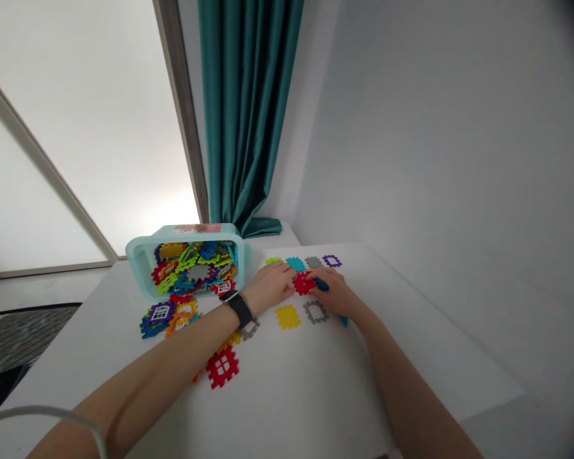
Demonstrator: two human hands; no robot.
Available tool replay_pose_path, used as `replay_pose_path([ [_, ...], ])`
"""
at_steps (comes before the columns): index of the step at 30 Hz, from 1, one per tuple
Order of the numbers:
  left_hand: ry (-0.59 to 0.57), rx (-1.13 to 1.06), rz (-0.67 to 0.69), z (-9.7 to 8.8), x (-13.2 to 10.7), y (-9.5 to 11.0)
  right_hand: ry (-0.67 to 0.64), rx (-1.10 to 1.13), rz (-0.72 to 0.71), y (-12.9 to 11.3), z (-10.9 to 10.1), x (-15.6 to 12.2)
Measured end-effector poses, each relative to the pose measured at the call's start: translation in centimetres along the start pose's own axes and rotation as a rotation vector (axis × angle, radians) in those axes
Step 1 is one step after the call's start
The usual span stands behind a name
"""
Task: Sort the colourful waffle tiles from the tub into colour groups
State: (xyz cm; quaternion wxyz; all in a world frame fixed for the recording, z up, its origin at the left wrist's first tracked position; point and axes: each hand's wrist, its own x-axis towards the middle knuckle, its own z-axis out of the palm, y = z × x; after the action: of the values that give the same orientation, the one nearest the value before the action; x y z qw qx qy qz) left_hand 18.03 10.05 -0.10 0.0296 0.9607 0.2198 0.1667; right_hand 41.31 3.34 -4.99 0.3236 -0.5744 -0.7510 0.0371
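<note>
Our left hand and right hand meet, fingers curled onto a red plastic puzzle tile beside a dark blue tile; any pinch is hidden. A yellow tile and grey tile lie just nearer us; a tipped teal bin sits beyond our left hand.

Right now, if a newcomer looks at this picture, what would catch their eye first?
First comes the pale turquoise plastic tub lying on its side, full of bright interlocking plastic pieces, at the far left of the white table. Next, the left hand and right hand meet around a red plastic piece near the table's far edge. Behind them, a teal curtain hangs.
</note>
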Motion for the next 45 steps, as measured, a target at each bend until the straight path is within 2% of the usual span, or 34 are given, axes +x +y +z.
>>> replay_pose_path([
  [5,-0.042,0.048,0.007,0.6,1.2,0.2,-0.013,-0.024,0.015,0.2,0.2,0.1],
  [11,-0.099,0.150,-0.049,0.9,1.9,0.9,-0.044,-0.051,0.006,1.0,0.7,-0.1],
  [23,-0.094,0.204,-0.099,2.5,2.5,1.2,-0.113,-0.086,0.026,1.2,1.1,0.0],
  [45,-0.093,0.198,-0.128,2.5,2.5,1.5,-0.077,-0.111,-0.003,0.8,1.0,0.0],
])
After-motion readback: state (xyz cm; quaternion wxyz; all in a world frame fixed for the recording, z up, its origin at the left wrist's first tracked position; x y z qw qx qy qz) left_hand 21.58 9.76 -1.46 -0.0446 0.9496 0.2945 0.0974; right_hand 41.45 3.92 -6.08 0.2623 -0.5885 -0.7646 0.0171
